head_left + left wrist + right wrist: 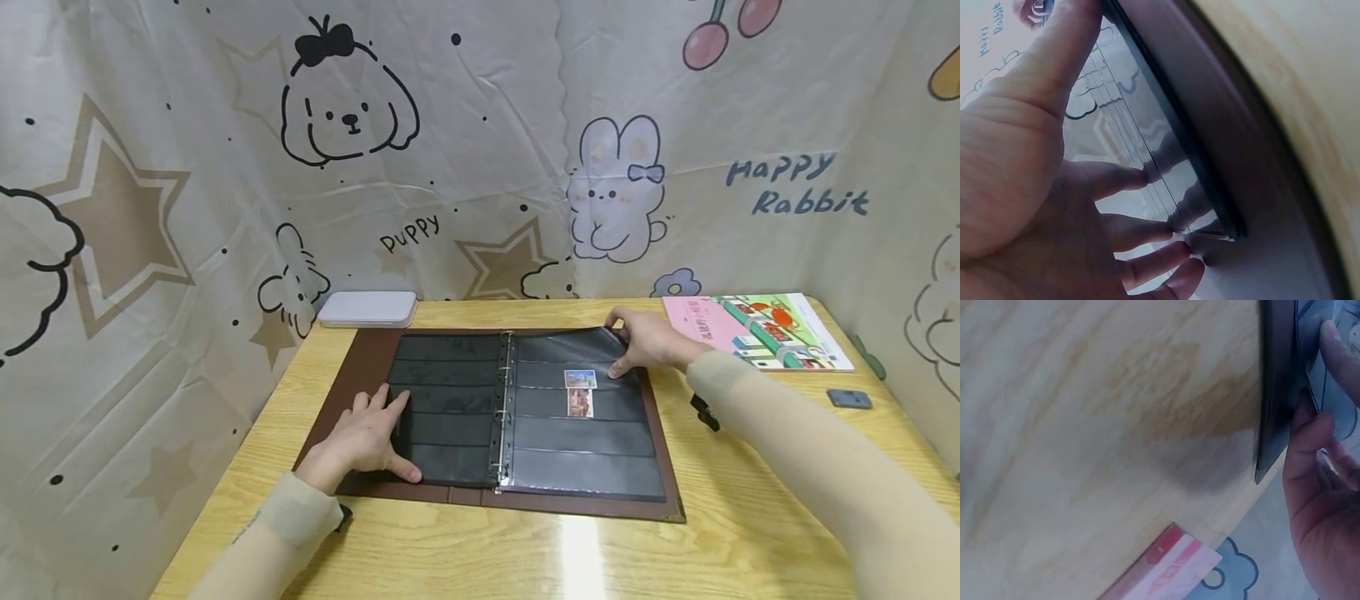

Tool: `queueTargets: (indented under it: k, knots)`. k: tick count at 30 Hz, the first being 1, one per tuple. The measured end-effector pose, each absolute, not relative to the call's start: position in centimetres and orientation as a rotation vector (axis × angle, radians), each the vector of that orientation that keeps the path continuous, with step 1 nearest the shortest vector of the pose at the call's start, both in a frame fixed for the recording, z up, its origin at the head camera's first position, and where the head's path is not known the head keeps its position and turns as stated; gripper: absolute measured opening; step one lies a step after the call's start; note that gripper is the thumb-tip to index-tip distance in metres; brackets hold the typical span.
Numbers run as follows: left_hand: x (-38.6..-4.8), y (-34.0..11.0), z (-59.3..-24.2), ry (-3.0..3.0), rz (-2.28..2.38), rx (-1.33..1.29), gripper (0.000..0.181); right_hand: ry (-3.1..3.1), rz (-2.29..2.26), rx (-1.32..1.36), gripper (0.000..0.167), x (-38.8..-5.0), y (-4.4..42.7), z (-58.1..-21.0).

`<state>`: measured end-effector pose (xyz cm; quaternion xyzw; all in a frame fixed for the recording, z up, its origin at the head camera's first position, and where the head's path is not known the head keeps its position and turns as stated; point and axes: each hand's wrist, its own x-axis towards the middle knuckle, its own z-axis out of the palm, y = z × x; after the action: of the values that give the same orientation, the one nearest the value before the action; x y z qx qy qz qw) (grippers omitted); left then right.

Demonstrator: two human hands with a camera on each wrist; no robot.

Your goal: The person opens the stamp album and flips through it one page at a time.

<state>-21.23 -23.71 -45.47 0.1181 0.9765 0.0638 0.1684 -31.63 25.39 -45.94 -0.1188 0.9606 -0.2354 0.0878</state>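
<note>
A brown ring binder (366,354) lies spread on the table, with black pocket pages on both sides of its metal rings (501,415). Two small stamps, one bluish (580,380) and one reddish-brown (580,403), sit one above the other on the right-hand page (585,467). My left hand (363,437) rests on the outer part of the left-hand page (450,433), fingers spread. At the upper right corner, my right hand (651,340) pinches the right-hand page between thumb and fingers; the corner is slightly raised. The right wrist view shows this page edge (1311,378) between thumb and fingers.
Behind the binder at the left is a white flat case (367,308). A colourful booklet (765,329) lies at the back right, with a small dark grey object (850,398) in front of it. Patterned curtains (480,150) enclose the wooden table (465,550).
</note>
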Motion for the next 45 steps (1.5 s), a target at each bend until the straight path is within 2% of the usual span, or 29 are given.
queueTargets:
  k: [2,7,10,19,35,45]
  knots:
    - [-21.3,-23.7,-45.6,2.776,0.184,0.336,0.145,2.833,-0.782,-0.297,0.089,-31.5,25.7,-45.9]
    - [-21.4,-23.6,-45.7,2.775,0.175,0.333,0.145,2.787,-0.99,-0.169,0.064,-31.3,26.7,-45.5]
    - [-21.3,-23.7,-45.6,2.776,0.17,0.336,0.145,2.756,-1.092,-0.153,0.059,-31.2,26.9,-45.1]
    - [-21.2,-24.1,-45.9,2.767,0.217,0.367,0.146,2.585,-1.375,-0.074,0.072,-29.8,26.1,-43.5]
    - [-21.0,-24.6,-46.2,2.772,0.281,0.495,0.143,2.574,-1.48,-0.162,0.1,-26.2,25.9,-42.5]
    - [-21.1,-25.0,-46.1,2.746,0.338,0.524,0.147,2.521,-1.52,-0.15,0.094,-24.3,25.5,-41.8]
